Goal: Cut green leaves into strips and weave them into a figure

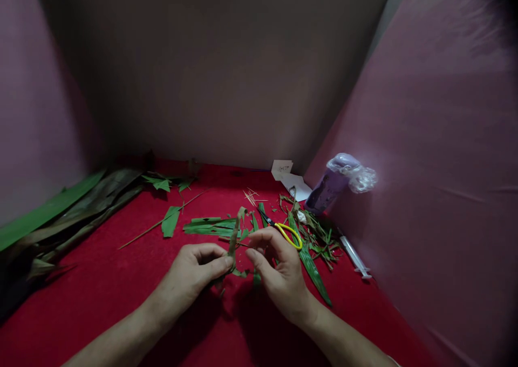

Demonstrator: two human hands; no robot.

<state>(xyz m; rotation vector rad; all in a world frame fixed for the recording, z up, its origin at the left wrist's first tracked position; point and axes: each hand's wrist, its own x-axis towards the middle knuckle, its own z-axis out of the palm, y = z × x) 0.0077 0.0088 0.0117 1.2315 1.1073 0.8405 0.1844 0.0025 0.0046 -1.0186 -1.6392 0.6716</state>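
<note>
My left hand (198, 272) is closed in a pinch on a dried brown-green leaf strip (233, 237), which stands upright with a curled tip. Small torn leaf pieces hang below the thumb. Just right of the strip is my right hand (279, 275), its fingers curved and the thumb and index fingertips apart. A thin stem end lies near those fingertips; whether they touch it I cannot tell. Beyond the right hand lie scissors (289, 233) with yellow handles and dark blades. Cut green leaf strips (210, 226) lie on the red cloth (162, 270) past the left hand.
Large leaves (81, 210) are piled at left. Toothpicks (251, 196) and white paper cards (295, 185) lie toward the back. A purple bottle (326, 191) with plastic wrap leans near the right wall, by a heap of dried stems (319, 243) and a syringe (354, 256). Walls enclose the surface.
</note>
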